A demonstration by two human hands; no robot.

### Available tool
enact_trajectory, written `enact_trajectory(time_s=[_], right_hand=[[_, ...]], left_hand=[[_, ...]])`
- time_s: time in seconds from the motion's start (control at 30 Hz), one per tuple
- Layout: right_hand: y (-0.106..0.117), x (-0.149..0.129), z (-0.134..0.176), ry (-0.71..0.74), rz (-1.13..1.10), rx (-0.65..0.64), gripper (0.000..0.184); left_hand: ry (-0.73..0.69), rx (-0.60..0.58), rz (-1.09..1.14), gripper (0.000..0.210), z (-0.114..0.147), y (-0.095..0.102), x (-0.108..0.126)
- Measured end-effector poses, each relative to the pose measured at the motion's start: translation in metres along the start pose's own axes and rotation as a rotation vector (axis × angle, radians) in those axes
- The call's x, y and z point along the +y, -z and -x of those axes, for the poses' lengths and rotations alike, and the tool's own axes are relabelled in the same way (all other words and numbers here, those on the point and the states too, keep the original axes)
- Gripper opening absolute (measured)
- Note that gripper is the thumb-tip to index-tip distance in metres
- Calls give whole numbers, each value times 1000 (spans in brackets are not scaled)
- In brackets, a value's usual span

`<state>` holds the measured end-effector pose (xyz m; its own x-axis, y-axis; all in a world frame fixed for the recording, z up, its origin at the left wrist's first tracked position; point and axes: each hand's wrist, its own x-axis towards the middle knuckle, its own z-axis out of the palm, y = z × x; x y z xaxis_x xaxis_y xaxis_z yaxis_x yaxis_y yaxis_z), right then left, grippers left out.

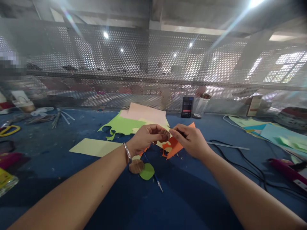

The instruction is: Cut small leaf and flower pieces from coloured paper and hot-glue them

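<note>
My right hand [189, 139] pinches a sheet of orange paper [176, 147] with ragged, cut-out edges. Close beside it, my left hand [150, 137] has its fingertips pressed together near the paper's left side; whatever is between them is hidden. Below the hands, a round brown wood-like disc [136, 166] lies partly against a green paper circle [147, 172]. A thin blue pen-like tool [156, 179] with a silvery tip runs under or beside the circle.
Green paper with cut-outs [127, 125], a pale pink sheet [146, 113] and a pale yellow-green strip [96, 147] lie behind. A phone [187, 108] and glass jar [201, 107] stand farther back. Black cable [249, 163] and a magenta tool [287, 169] are right, yellow-handled scissors [11, 130] left.
</note>
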<state>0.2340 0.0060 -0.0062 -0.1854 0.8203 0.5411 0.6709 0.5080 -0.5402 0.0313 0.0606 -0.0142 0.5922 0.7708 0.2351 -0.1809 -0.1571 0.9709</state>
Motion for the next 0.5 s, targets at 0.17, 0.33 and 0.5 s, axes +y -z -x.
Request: enact_trajectory(time_s=[0.17, 0.33, 0.5], right_hand=[[2, 5, -3, -69, 10, 35, 46], [1, 8, -4, -123, 54, -5, 48], [0, 12, -7, -174, 154, -74, 46]], left_hand=[[73, 10, -49, 31, 0, 6, -1], [155, -28, -118, 33, 3, 5, 8], [188, -124, -198, 36, 5, 3, 12]])
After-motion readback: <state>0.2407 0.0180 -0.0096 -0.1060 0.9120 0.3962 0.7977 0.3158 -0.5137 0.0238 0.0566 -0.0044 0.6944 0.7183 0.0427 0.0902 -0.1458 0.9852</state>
